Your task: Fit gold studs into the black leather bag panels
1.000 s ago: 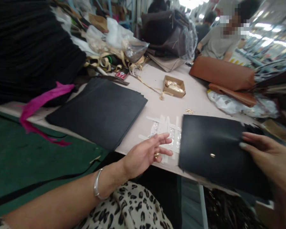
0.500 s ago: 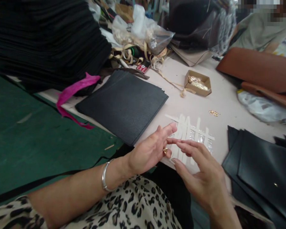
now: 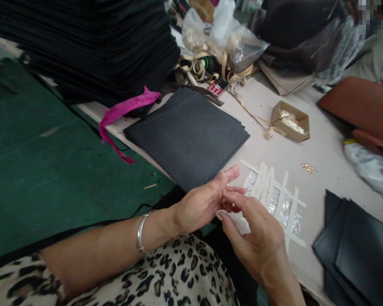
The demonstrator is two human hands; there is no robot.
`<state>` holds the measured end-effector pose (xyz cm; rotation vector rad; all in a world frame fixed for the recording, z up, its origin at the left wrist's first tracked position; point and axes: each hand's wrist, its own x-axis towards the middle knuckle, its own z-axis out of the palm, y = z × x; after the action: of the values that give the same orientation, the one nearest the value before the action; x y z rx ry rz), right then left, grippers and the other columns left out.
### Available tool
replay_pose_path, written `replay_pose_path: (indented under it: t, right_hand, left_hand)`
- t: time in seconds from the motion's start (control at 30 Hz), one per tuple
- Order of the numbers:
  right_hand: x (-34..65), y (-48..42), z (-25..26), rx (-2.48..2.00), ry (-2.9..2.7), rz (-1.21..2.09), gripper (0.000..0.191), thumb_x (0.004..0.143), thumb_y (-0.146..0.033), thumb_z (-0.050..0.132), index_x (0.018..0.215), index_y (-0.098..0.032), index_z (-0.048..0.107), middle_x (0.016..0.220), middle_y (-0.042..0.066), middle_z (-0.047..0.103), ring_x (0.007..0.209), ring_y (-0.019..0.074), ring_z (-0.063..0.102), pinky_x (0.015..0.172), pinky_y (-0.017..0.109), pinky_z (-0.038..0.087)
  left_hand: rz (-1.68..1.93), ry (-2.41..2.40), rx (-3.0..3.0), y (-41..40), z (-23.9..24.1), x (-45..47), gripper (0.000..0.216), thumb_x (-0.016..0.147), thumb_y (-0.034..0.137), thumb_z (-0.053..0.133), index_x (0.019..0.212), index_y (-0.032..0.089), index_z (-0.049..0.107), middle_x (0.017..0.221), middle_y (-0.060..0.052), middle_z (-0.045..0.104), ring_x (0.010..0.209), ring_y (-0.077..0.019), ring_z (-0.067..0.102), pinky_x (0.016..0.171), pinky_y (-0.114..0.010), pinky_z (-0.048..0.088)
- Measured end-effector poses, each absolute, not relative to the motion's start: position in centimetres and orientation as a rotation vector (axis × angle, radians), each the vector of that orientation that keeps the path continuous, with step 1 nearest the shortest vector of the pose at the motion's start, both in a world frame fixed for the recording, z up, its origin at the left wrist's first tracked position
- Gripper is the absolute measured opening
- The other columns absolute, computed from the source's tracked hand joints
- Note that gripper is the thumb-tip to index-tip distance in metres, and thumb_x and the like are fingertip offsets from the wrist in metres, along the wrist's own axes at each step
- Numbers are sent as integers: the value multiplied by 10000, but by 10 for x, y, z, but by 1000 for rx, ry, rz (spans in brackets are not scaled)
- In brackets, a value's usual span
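- my left hand (image 3: 199, 204), palm turned inward, is partly uncurled above the table's near edge, a gold-coloured ring (image 3: 224, 202) at its bent fingers; whether it grasps anything i cannot tell.
- my right hand (image 3: 260, 240) meets it from the other side, thumb and fingers bent toward my left fingertips; i cannot tell if a small piece is pinched there.
- just beyond my fingers, crossed strips of off-white tape (image 3: 268, 187) lie over shiny clear film on the pale tabletop (image 3: 332, 170).
- farther out, a small cluster of gold-coloured metal pieces (image 3: 307, 168) sits loose, near an open brown cardboard box (image 3: 295, 135) holding more shiny, gold-toned contents.
- left of the tape, a fanned stack of black, grained, leather-like sheets (image 3: 191, 131) reaches the table's edge, its near corner close behind my left hand.
- right of the tape, smooth black leather-like panels (image 3: 364, 242) overlap, well apart from that stack.
- at far left, a bright magenta strip of cloth (image 3: 124, 108) droops over the edge beside a tall black pile (image 3: 92, 46).
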<state>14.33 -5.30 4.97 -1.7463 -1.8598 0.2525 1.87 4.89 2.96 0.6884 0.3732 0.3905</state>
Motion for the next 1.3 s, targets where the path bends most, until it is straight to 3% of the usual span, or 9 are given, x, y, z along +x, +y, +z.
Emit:
replay_pose_path:
  t: [0.13, 0.3, 0.5, 0.63, 0.73, 0.83, 0.93, 1.17, 1.3]
  right_hand:
    - [142, -47, 43, -1714, -1858, 237, 218, 941, -142, 542, 1120, -212, 647, 1140, 83, 686, 1076, 205, 641, 923, 403, 556]
    - [138, -39, 41, -1659, -1883, 156, 188, 933, -110, 558, 1054, -198, 673, 1117, 83, 692, 1051, 192, 664, 908, 361, 572]
    - [125, -16, 43, -1551, -1924, -27, 150, 906, -104, 598, 951, -217, 685, 1095, 76, 715, 987, 186, 706, 857, 297, 600]
    - [116, 2, 56, -1410, -1956, 44, 160, 902, -116, 602, 919, -253, 681, 1030, 47, 739, 879, 179, 733, 760, 278, 610]
    - [116, 26, 64, -1497, -1858, 139, 86, 915, -203, 618, 929, -266, 674, 990, 28, 761, 828, 186, 741, 716, 288, 599]
    - [124, 67, 59, -1651, -1743, 86, 124, 887, -322, 667, 977, -249, 711, 929, 21, 778, 785, 198, 740, 721, 303, 581]
    - [134, 111, 44, -1750, -1694, 191, 208, 855, -377, 677, 971, -218, 744, 869, 26, 778, 723, 195, 723, 721, 313, 568]
    - [124, 114, 30, -1737, -1882, 527, 205, 895, -309, 578, 982, -246, 753, 934, 18, 772, 827, 186, 718, 775, 313, 550]
    - [113, 89, 35, -1700, -1748, 880, 206, 900, -337, 609, 1054, -261, 723, 972, 12, 764, 863, 167, 713, 800, 297, 549]
  left_hand:
    - [431, 353, 618, 54, 29, 14, 483, 1065, 322, 153, 1470, 200, 387, 1573, -82, 375, 1398, -167, 421, 1166, -380, 312]
    - [460, 386, 612, 53, 19, 5, 499, 959, 138, 451, 1456, 155, 406, 1441, -144, 542, 1369, -209, 471, 1172, -426, 310]
    - [600, 449, 584, 57, 24, -6, 445, 866, 89, 576, 1302, 176, 594, 1328, -113, 641, 1279, -206, 560, 1152, -397, 344]
    - [726, 487, 451, 71, 37, -24, 350, 837, 101, 616, 1177, 171, 658, 1189, -95, 706, 1124, -192, 655, 1015, -346, 476]
    - [885, 563, 455, 83, 44, -49, 294, 796, 70, 607, 1066, 156, 687, 1145, -87, 707, 1007, -179, 682, 808, -259, 539]
    - [945, 762, 472, 90, 44, -77, 246, 811, 121, 623, 1050, 143, 672, 1030, -75, 716, 781, -113, 666, 602, -177, 465]
    - [913, 955, 473, 89, 36, -98, 211, 843, 226, 649, 1035, 140, 634, 941, -49, 695, 685, -85, 613, 546, -174, 411]
    - [865, 1023, 592, 81, 13, -106, 264, 845, 362, 701, 1026, 181, 639, 864, 4, 664, 726, -103, 601, 575, -192, 428]
    - [944, 936, 668, 77, 17, -105, 363, 869, 323, 688, 1215, 231, 625, 1102, -10, 704, 991, -162, 646, 901, -289, 506]
